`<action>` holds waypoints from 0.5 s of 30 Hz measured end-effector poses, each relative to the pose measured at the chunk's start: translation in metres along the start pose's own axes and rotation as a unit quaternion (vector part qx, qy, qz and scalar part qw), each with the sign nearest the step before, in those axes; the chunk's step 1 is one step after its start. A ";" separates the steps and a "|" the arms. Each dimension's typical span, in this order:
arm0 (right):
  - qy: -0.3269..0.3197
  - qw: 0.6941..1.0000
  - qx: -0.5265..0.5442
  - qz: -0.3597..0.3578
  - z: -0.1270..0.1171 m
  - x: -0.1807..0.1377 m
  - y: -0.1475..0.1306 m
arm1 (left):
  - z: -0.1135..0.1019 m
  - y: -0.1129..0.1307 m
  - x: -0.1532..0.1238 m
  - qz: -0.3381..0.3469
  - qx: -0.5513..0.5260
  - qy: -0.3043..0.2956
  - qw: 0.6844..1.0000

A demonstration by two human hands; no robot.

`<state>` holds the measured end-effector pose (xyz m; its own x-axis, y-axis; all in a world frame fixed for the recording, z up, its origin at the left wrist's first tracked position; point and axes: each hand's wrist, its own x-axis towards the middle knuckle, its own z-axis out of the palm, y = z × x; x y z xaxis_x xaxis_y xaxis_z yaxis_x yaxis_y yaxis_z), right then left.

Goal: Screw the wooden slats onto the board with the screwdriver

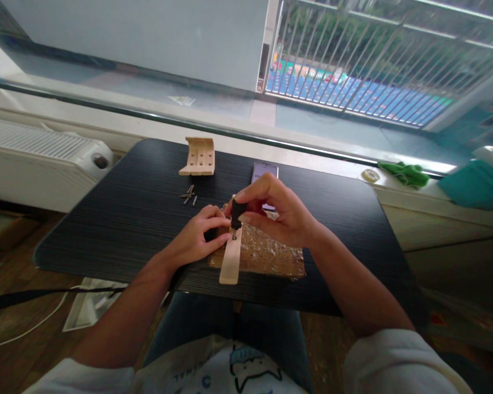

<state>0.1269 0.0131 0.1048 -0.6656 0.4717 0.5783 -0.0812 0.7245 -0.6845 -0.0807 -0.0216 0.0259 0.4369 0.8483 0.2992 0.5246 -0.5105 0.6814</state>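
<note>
Pale wood, cut as a narrow strip [230, 265], lies lengthwise along the left part of a plastic-wrapped cardboard box [273, 251] on the black table [127, 219], its near end sticking out past the box's edge. The box probably serves as a raised bed, lifting the strip off the tabletop. The right hand [271, 210] closes its fingertips and thumb round the black handle of a short screwdriver [238, 210], holding it nearly upright from above, likely so the shaft meets the wood squarely. The left hand [199, 232] sets its thumb and fingers by the strip's left edge, beside the tool's tip, presumably to steady things; whether it pinches anything is impossible to tell. The strip looks smooth and light, its near end slightly rounded, with a dark spot where the tip meets it. Beyond the left hand lie a few loose screws [189, 196], and farther back a curved wooden piece [201, 158] with 6 dark holes in 2 rows. A phone [265, 171] lies partly hidden behind the right hand.
</note>
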 end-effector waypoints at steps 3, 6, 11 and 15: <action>0.010 1.000 0.004 -0.008 0.001 0.000 0.001 | 0.000 0.000 0.001 0.000 -0.002 0.003 1.000; 0.018 1.000 -0.002 -0.006 0.002 0.000 0.002 | -0.001 0.002 0.002 0.004 -0.004 0.005 1.000; 0.035 0.998 -0.042 -0.002 0.002 -0.003 0.004 | -0.002 0.004 0.003 0.011 -0.003 0.004 1.000; 0.051 0.996 -0.078 -0.012 0.003 -0.003 0.005 | -0.002 0.004 0.003 0.006 0.000 0.001 1.000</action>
<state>0.1261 0.0136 0.0988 -0.5857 0.4965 0.6407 0.0253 0.8012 -0.5978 -0.0786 -0.0212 0.0312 0.4424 0.8422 0.3083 0.5188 -0.5207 0.6780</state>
